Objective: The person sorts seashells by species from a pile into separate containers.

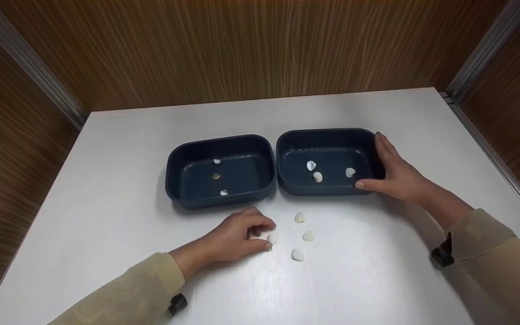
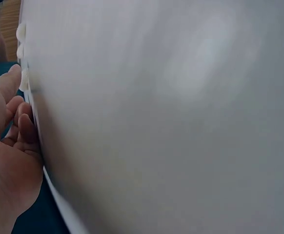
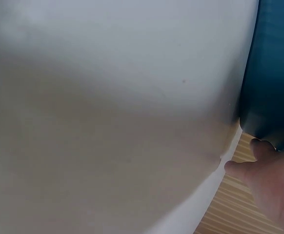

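My left hand (image 1: 235, 234) is low over the white table, its thumb and forefinger spread around a small white seashell (image 1: 273, 238). The thumb tip seems to touch that shell; the fingers are loosely bent. In the left wrist view, the left hand (image 2: 8, 117) is at the left edge near a shell (image 2: 25, 80). My right hand (image 1: 400, 176) grips the right end of a dark blue rectangular container (image 1: 327, 190), thumb over its front rim and fingers along its side. The right wrist view shows the right hand (image 3: 269, 175) against the container (image 3: 273, 73).
Beside the right container stands a matching blue container (image 1: 224, 201) with several small pieces in it. Inside the right one lie white shells (image 1: 318, 176). Loose shells (image 1: 298, 255) are on the table (image 1: 120, 180). Wood-grain panels (image 1: 260, 49) enclose the back and sides.
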A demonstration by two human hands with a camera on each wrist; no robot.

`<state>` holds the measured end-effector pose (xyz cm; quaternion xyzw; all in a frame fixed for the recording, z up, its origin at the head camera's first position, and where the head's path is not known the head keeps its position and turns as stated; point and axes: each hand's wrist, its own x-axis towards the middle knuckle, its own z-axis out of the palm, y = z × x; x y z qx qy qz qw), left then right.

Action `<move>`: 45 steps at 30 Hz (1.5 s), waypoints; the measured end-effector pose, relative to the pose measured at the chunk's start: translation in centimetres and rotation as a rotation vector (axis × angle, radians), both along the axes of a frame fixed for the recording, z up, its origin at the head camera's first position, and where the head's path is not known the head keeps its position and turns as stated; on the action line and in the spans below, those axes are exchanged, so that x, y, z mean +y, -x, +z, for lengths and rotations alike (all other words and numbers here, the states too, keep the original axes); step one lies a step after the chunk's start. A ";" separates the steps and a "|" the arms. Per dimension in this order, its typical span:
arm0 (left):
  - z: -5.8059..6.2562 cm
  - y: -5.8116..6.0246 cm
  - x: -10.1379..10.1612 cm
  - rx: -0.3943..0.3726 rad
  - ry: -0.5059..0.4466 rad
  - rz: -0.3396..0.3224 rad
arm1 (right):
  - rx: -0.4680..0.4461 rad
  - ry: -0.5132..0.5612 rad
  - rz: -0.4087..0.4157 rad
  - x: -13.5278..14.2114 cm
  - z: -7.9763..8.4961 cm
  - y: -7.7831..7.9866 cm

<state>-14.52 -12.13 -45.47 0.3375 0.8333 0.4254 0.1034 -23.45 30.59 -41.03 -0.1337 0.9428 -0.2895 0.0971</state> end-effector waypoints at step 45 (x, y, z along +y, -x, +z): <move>0.2 -0.7 0.7 -0.008 0.067 0.023 | 0.005 0.001 0.007 0.0 0.1 0.0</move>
